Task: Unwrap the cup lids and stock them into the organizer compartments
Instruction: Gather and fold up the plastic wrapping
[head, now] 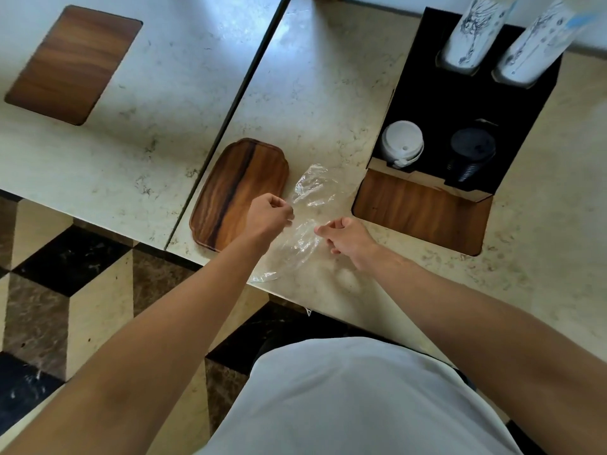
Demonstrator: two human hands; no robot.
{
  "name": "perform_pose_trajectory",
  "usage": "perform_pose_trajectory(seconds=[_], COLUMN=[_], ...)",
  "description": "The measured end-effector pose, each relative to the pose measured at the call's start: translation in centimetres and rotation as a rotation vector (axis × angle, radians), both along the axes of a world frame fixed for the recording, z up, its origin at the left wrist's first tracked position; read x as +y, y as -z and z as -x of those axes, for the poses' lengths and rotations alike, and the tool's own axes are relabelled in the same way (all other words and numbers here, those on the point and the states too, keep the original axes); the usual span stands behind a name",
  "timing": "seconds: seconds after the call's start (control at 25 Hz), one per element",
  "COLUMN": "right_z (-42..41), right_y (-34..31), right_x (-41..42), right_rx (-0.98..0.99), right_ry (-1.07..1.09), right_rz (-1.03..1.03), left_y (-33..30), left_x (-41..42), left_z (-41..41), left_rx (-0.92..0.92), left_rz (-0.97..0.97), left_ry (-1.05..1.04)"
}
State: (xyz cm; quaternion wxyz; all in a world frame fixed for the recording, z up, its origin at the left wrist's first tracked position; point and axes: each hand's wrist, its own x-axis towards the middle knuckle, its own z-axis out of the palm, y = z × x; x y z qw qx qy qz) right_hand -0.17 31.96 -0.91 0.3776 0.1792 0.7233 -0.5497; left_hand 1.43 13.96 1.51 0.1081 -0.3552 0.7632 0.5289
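A clear plastic wrapper (303,224) lies crumpled on the marble counter near its front edge. My left hand (267,218) pinches the wrapper's left side, fingers curled. My right hand (346,236) pinches its right side, close to the left hand. A black organizer (466,106) stands at the right. Its front left compartment holds a stack of white lids (402,144); the front right holds a stack of black lids (471,154). Two stacks of printed white cups (473,31) fill the back compartments.
A wooden tray (236,195) sits just left of the wrapper. A wooden inset panel (420,215) lies in front of the organizer, another (74,64) on the far left table. A dark gap separates the two tables. Patterned floor shows below the counter edge.
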Motion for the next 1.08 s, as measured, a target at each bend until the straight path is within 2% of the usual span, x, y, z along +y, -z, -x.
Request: perform_pose_trajectory(seconds=[0.24, 0.44, 0.64, 0.84, 0.92, 1.08], right_z=[0.5, 0.7, -0.4, -1.6, -1.9, -2.2], right_y=[-0.8, -1.2, -1.4, -1.4, -1.6, -2.2], right_x=[4.3, 9.5, 14.9, 18.2, 18.8, 19.2], right_rx=[0.02, 0.14, 0.147, 0.101, 0.087, 0.086], right_ry=[0.245, 0.323, 0.428, 0.441, 0.451, 0.508], right_rz=[0.076, -0.015, 0.075, 0.128, 0.128, 0.106], left_y=[-0.2, -0.3, -0.3, -0.5, -0.5, -0.4], left_x=[4.0, 8.5, 12.3, 14.3, 14.9, 15.4], left_z=[2.2, 3.9, 4.6, 4.2, 3.9, 3.5], left_rx=[0.004, -0.005, -0.016, -0.153, -0.207, -0.181], left_rz=[-0.227, -0.272, -0.33, -0.472, -0.527, -0.457], left_ry=[0.017, 0.075, 0.193, 0.361, 0.365, 0.39])
